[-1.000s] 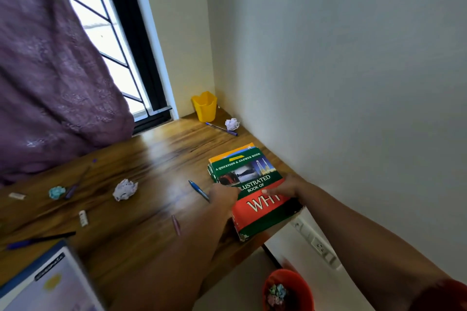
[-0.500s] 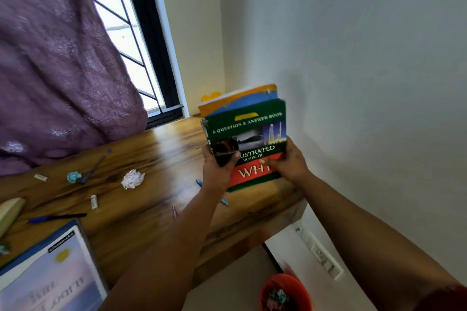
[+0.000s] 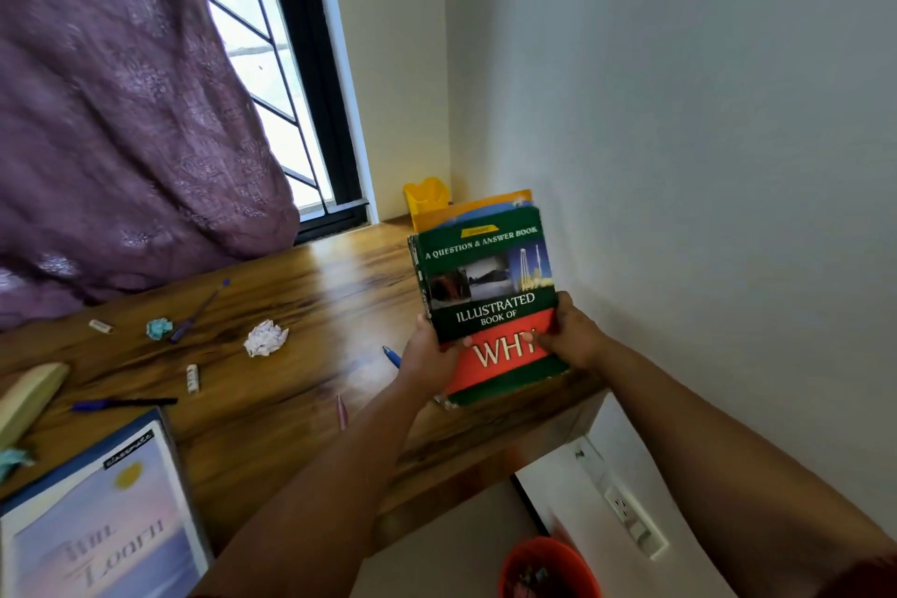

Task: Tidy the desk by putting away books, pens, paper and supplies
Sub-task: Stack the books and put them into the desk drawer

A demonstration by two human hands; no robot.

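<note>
1. Two hands hold a small stack of books upright at the right end of the wooden table, close to the white wall. From my remote seat I see my left hand gripping the stack's left edge and my right hand gripping its right edge, thumb across the red band of the cover.
2. Front of the stack is a green and red hardback book titled "Illustrated Book of Why"; behind it stands an orange and blue book, of which only the top edge shows.
3. I cannot tell whether the stack's lower edge touches the table or hangs just above it.
4. Behind the stack, in the corner, stands a yellow plastic cup.
5. Just left of my left hand lies a blue pen, partly hidden by the wrist. A pink pen cap lies nearer the table's front edge.
6. Further left on the table lie a crumpled white paper ball, a small crumpled teal paper ball, a purple pen, a dark blue pen and two small white erasers, well apart from one another.
7. At the lower left lies a large pale blue book with a sunset cover.
8. Below the table stands a red round bin with scraps inside.
9. A purple curtain hangs over the window.
</note>
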